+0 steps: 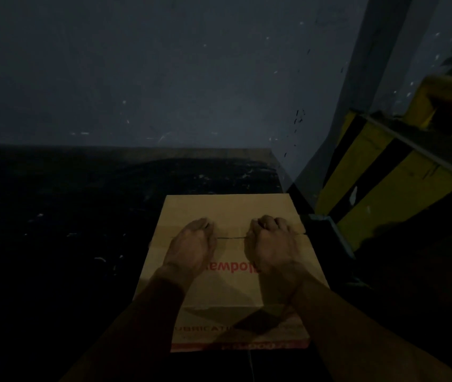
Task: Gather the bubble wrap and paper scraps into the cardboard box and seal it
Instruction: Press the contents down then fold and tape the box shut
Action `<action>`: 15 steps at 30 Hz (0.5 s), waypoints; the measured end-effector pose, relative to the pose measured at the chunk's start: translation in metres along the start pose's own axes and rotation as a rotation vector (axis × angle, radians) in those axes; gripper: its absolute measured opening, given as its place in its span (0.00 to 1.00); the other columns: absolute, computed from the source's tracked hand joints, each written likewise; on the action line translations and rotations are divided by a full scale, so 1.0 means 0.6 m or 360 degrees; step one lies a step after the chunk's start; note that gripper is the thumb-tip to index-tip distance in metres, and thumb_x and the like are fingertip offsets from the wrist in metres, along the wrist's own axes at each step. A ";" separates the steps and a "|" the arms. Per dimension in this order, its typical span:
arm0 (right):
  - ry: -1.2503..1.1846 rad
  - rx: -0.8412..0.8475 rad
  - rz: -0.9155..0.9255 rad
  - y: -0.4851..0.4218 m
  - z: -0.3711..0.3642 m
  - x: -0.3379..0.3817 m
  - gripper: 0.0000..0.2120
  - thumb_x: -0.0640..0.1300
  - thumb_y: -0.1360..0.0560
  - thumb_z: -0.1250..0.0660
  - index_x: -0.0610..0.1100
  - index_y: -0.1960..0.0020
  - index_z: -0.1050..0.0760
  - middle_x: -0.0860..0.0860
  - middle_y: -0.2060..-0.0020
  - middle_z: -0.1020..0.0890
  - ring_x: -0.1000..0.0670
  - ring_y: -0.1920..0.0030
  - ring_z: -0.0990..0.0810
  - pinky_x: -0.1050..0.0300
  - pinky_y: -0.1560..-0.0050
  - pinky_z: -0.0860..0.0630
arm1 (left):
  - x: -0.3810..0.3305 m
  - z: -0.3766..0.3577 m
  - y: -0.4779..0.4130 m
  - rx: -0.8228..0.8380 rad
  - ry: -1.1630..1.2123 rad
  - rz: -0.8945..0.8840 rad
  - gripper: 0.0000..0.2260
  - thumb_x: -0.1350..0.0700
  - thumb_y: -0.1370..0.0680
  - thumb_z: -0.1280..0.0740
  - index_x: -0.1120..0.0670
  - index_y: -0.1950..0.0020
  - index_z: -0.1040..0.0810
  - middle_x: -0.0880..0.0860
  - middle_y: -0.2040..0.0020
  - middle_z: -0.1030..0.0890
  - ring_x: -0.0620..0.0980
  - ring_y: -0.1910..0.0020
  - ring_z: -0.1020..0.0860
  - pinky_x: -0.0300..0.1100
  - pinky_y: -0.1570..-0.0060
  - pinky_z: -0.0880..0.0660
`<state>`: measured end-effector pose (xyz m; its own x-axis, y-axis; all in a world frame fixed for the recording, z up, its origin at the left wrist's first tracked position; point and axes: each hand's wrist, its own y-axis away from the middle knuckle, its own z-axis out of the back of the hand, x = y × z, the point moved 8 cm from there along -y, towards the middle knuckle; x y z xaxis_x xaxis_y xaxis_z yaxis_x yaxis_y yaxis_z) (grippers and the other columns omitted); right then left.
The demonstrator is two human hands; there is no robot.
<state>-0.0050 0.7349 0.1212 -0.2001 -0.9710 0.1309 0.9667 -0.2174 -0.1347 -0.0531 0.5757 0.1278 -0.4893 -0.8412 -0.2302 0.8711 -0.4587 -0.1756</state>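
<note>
The left hand (193, 244) and right hand (270, 245) are pressing curled fingers onto the cardboard box (230, 208) at its seam, where stiff, likely springy flaps are needing holding.

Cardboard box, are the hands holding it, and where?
The left hand and right hand rest curled on the cardboard box top seam; a real grip cannot be told.

Cardboard box (227, 210): grey "UBRICATI" on near side; red upside-down lettering on flap.

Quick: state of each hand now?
Left hand: on the cardboard box seam, fingers bent; grip cannot be told.
Right hand: curled at the seam; grip cannot be told.
</note>
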 end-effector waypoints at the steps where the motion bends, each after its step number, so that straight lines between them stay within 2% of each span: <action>1: 0.0009 0.0040 -0.0020 0.000 -0.005 0.002 0.22 0.53 0.19 0.50 0.46 0.30 0.35 0.47 0.33 0.31 0.43 0.35 0.35 0.46 0.33 0.38 | -0.001 0.000 0.002 -0.0007 0.0040 0.0039 0.20 0.49 0.16 0.50 0.54 0.27 0.33 0.53 0.26 0.35 0.49 0.29 0.36 0.40 0.30 0.42; 4: -0.0009 0.0055 0.0027 0.001 -0.017 0.004 0.24 0.54 0.21 0.48 0.44 0.29 0.37 0.47 0.33 0.31 0.43 0.35 0.34 0.45 0.32 0.38 | 0.001 -0.002 0.001 -0.0030 0.0072 0.0141 0.20 0.49 0.17 0.49 0.53 0.28 0.32 0.52 0.26 0.34 0.50 0.30 0.34 0.44 0.30 0.37; 7: -0.0061 0.0006 0.0026 0.014 -0.012 0.002 0.28 0.55 0.22 0.58 0.43 0.28 0.37 0.45 0.31 0.32 0.42 0.34 0.35 0.45 0.31 0.39 | 0.013 -0.015 -0.004 0.0019 0.0150 0.0240 0.21 0.48 0.17 0.47 0.54 0.27 0.33 0.52 0.26 0.34 0.50 0.30 0.33 0.46 0.30 0.37; 10: -0.0021 -0.0056 0.0012 0.020 -0.007 0.008 0.25 0.53 0.20 0.56 0.44 0.27 0.39 0.46 0.30 0.33 0.42 0.32 0.36 0.46 0.30 0.40 | 0.019 -0.021 -0.008 0.0027 0.0262 0.0237 0.22 0.47 0.17 0.48 0.56 0.26 0.35 0.54 0.26 0.33 0.51 0.29 0.34 0.45 0.29 0.38; 12: -0.0083 -0.0032 -0.0011 0.021 -0.004 0.010 0.24 0.52 0.18 0.55 0.45 0.26 0.41 0.46 0.28 0.36 0.42 0.30 0.39 0.46 0.29 0.43 | 0.023 -0.029 -0.013 0.0118 0.0226 0.0195 0.22 0.48 0.17 0.49 0.56 0.25 0.37 0.53 0.25 0.37 0.50 0.27 0.37 0.44 0.28 0.41; 15: -0.0134 0.0093 -0.0046 0.028 -0.004 0.009 0.24 0.52 0.17 0.56 0.45 0.23 0.46 0.47 0.24 0.43 0.43 0.25 0.47 0.45 0.26 0.50 | 0.013 -0.036 -0.003 0.0279 0.0060 0.0048 0.22 0.51 0.16 0.51 0.56 0.23 0.44 0.55 0.22 0.44 0.52 0.24 0.45 0.48 0.26 0.46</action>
<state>0.0100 0.7255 0.1171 -0.2164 -0.9521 0.2161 0.9688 -0.2368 -0.0727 -0.0596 0.5760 0.1058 -0.4613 -0.8455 -0.2691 0.8777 -0.4791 0.0009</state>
